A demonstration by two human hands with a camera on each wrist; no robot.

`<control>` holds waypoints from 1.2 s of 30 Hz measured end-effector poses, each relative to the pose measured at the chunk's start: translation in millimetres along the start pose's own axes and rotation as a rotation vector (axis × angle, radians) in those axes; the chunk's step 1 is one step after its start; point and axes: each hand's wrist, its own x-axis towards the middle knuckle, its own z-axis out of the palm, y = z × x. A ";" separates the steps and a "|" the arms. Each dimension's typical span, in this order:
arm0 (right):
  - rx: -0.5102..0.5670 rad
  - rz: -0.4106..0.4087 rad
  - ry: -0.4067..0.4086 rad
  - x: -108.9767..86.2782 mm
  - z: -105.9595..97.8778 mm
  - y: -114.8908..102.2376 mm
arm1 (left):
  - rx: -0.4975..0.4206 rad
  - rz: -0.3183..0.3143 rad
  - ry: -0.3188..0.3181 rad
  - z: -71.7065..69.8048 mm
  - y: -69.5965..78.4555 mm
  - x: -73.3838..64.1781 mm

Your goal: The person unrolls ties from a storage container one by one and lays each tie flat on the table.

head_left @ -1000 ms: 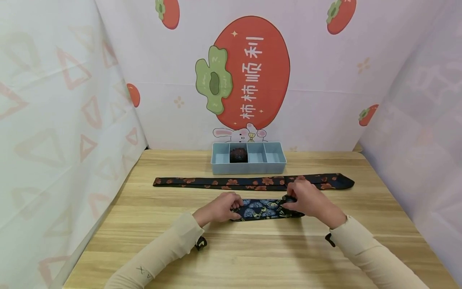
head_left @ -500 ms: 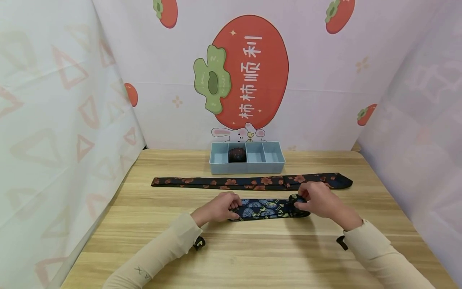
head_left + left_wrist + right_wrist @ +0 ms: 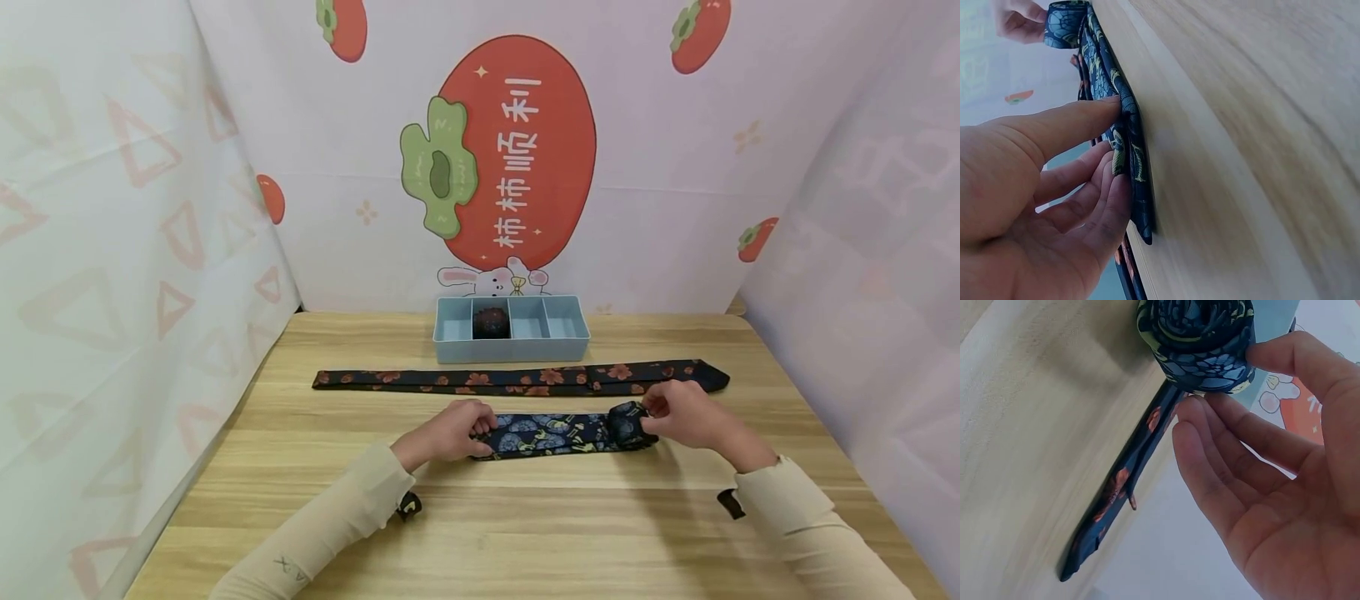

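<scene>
On the table lies a dark blue necktie (image 3: pixel 542 434) with blue shell-like and yellow patterns, part flat and part wound into a roll (image 3: pixel 628 426) at its right. My left hand (image 3: pixel 450 429) holds the flat left end; in the left wrist view the thumb lies on the tie (image 3: pixel 1116 134) and the fingers are curled at its edge. My right hand (image 3: pixel 688 415) grips the roll (image 3: pixel 1204 353) between thumb and fingertips, with its coiled layers showing in the right wrist view. Behind both hands, a second dark necktie (image 3: pixel 480 381) with orange-red flowers lies stretched out flat.
A light blue box (image 3: pixel 517 351) with several compartments stands at the back, against the printed cloth backdrop (image 3: pixel 660 250). A dark rolled item (image 3: pixel 491 323) sits in its second compartment from the left. Cloth walls flank the wooden table (image 3: pixel 525 533) on both sides.
My right hand and the roll have moved to the right. More flat tie now shows between the hands. My left hand has stayed at the left end.
</scene>
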 end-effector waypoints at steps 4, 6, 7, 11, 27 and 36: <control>-0.022 -0.024 -0.010 0.4 -4.7 -1.7 | -0.007 -0.002 0.005 -0.3 -4.7 -2.1; -0.036 -0.050 -0.009 1.3 -8.4 -6.5 | -0.007 -0.004 0.006 -0.6 -6.5 -3.1; -0.042 -0.065 -0.006 2.0 -10.3 -10.0 | -0.007 -0.006 0.006 -0.7 -7.4 -3.8; -0.052 -0.110 -0.017 7.0 -15.6 -27.7 | -0.012 -0.020 0.003 -2.1 -9.6 -6.9; -0.098 -0.253 -0.048 27.2 6.8 -58.0 | -0.034 -0.031 -0.009 -11.4 -16.7 -17.1; -0.112 -0.157 0.009 21.5 11.5 -43.6 | -0.048 -0.046 -0.015 -12.6 -17.7 -20.2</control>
